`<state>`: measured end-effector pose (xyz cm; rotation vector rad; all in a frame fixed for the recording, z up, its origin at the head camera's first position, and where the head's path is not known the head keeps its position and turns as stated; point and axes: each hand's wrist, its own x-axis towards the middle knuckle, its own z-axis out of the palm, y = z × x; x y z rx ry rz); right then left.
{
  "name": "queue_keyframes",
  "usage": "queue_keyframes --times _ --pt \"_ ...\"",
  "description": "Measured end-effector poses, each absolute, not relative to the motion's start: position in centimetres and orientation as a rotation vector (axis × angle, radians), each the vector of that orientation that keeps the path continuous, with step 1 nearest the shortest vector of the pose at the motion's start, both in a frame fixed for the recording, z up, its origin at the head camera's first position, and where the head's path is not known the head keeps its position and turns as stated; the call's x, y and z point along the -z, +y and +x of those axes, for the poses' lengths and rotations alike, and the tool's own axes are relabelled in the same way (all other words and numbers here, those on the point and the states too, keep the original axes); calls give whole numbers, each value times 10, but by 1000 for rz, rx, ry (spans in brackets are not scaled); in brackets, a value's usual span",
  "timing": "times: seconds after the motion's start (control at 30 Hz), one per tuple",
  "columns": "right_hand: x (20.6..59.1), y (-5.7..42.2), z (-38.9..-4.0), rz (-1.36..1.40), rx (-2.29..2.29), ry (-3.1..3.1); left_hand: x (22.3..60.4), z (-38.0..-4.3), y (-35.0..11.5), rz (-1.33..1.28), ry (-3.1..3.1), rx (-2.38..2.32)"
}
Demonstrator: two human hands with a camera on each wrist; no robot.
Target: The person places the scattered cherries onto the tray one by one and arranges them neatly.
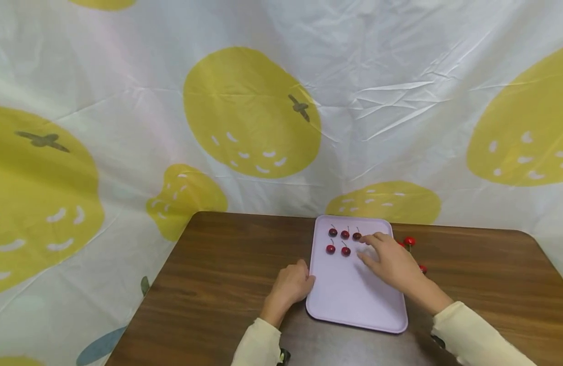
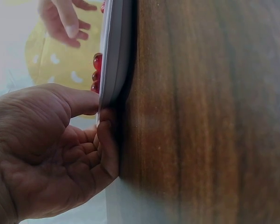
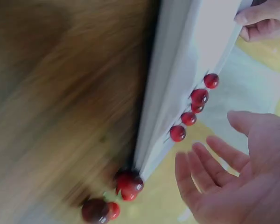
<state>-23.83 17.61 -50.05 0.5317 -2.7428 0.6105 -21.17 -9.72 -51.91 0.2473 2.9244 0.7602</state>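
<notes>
A pale lilac tray (image 1: 354, 300) lies on the wooden table, carrying several dark red cherries with stems. Three cherries (image 1: 345, 235) form a back row, and a cherry (image 1: 330, 249) and another cherry (image 1: 346, 251) sit in front of them. My left hand (image 1: 290, 282) pinches the tray's left rim; in the left wrist view its thumb (image 2: 81, 101) lies on top and its curled fingers (image 2: 107, 144) are underneath. Over the right part of the tray hovers my right hand (image 1: 393, 259), fingers spread and holding nothing, its fingertips close to the rightmost back cherry.
More red cherries (image 1: 410, 240) lie on the table (image 1: 482, 284) just beyond the tray's right edge, partly hidden by the right hand. They show as a loose cluster (image 3: 129, 185) in the right wrist view. Behind the table hangs a white cloth (image 1: 391, 117) with yellow fruit prints.
</notes>
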Motion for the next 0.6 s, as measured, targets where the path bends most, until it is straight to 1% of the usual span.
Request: queue_keyframes --times 0.17,0.37,0.6 --pt "497 196 -230 492 -578 -2691 520 -212 -96 232 2945 -739" --pt "499 224 -219 424 -585 -2613 520 -214 -90 278 2940 -718" --pt "495 239 -211 330 -525 -2751 523 -215 -96 242 2964 -711"
